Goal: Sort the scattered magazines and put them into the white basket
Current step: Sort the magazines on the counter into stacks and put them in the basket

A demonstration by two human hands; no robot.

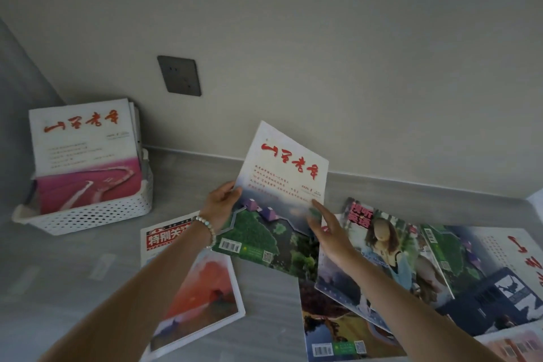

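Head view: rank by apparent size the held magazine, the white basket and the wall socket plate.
1. Held magazine, gripped by the left hand, looks largest, though being lifted toward the camera inflates it.
2. White basket: close behind it in the frame, so that ranking is unsure.
3. Wall socket plate, clearly smallest.
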